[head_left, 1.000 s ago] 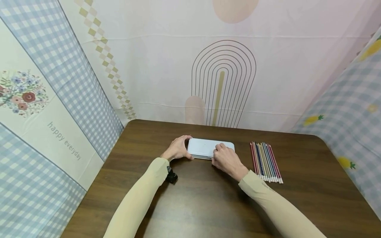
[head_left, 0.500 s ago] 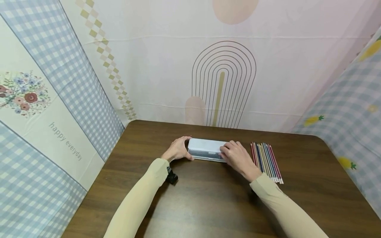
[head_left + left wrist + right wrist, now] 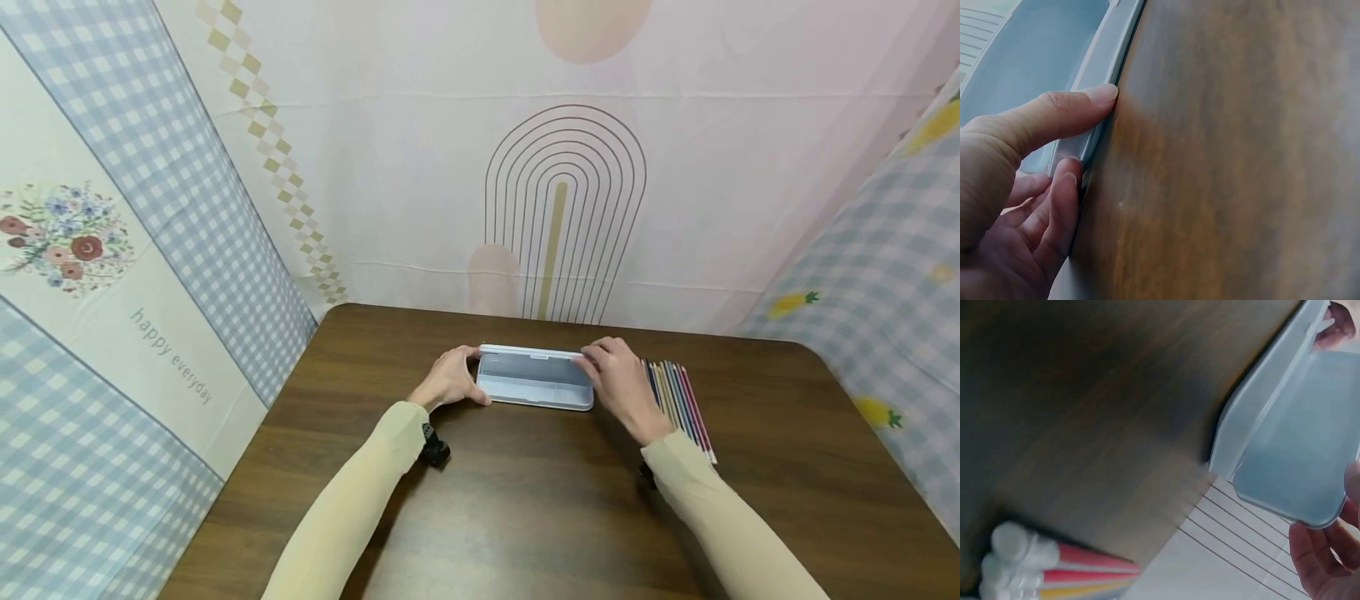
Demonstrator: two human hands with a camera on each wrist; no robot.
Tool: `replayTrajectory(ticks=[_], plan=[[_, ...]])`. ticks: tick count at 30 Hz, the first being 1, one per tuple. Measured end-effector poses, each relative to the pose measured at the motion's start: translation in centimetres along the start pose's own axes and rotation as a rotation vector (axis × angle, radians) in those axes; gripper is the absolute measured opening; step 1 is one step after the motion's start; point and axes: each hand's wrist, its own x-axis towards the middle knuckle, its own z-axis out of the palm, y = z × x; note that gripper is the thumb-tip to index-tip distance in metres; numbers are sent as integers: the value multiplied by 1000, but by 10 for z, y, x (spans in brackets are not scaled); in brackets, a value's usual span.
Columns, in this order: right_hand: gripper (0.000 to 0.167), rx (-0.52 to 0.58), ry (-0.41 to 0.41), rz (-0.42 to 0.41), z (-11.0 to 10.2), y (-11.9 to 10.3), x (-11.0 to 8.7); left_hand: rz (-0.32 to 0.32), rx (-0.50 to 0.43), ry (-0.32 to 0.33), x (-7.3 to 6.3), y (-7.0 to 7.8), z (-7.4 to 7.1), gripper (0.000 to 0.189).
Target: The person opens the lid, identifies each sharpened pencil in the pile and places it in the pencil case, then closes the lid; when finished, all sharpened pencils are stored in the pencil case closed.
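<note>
A pale blue-white pencil case (image 3: 534, 392) lies on the table with its hinged lid (image 3: 517, 350) raised at the back, the inside bare. My left hand (image 3: 448, 379) grips the case's left end; in the left wrist view the thumb lies over the front edge and the fingers curl round the end. At the right end, my right hand (image 3: 618, 379) holds the lid's corner. The right wrist view shows its fingers (image 3: 1310, 556) and thumb at the rim of the lid. Right of that hand lies a row of pencils (image 3: 686, 408), partly hidden by the hand and sleeve.
The brown wooden table (image 3: 510, 500) has its back edge close behind the case. A patterned cloth (image 3: 405, 167) hangs behind it, and a pineapple-print cloth (image 3: 862, 317) hangs at the right side. In the right wrist view, white-ended pencils (image 3: 1060, 562) lie near the hand.
The lid has swung up and back from shut to raised, showing the case's inside. My right hand has moved right along the lid and up with it. My left hand stays at the left end.
</note>
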Motion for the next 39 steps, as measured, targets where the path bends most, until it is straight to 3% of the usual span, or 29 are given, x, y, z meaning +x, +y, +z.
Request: replayTrajectory(ticks=[3,11,15,20,25,33,39], plan=[[21,48,17,86,1,1,5,21,42,22,8,-11,8,97],[18,188,67,233,3,5,15,13,16,15,0,-3,3,96],[16,221,75,341,5,5,18,34,42,19,3,-10,5,96],[19,262,82,498,6,7,23,48,72,29,17,-29,16,98],[25,312,88,624,7,8,28,47,86,28,23,-35,20,99],[28,364,92,759,10,12,36,79,111,26,20,-32,20,93],[30,365,58,778,12,15,41,61,56,7,5,-11,8,88]])
